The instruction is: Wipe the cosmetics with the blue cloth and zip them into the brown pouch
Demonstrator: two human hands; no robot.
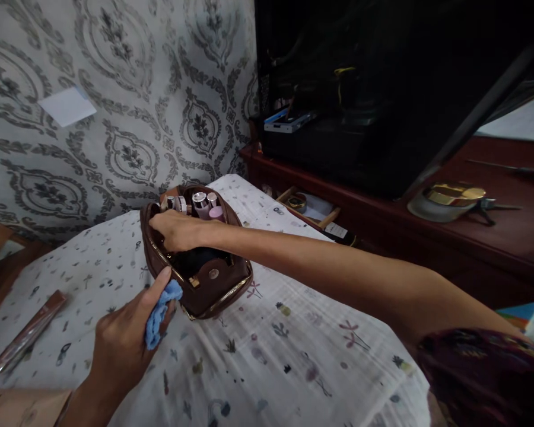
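Brown leather pouch (pixel 196 261) stood open on the printed sheet (pixel 293 344). The right hand (pixel 178 230) gripped its rim at 12 o'clock to steady it; the left hand (pixel 124 338), at 7 o'clock, pinched a blue cloth (pixel 160 314) against its side.

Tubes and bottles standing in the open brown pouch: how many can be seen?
4. All stand in a row at the far end of the brown pouch: two small silver-topped ones, one taller, one with a pink cap. The right hand may hide more.
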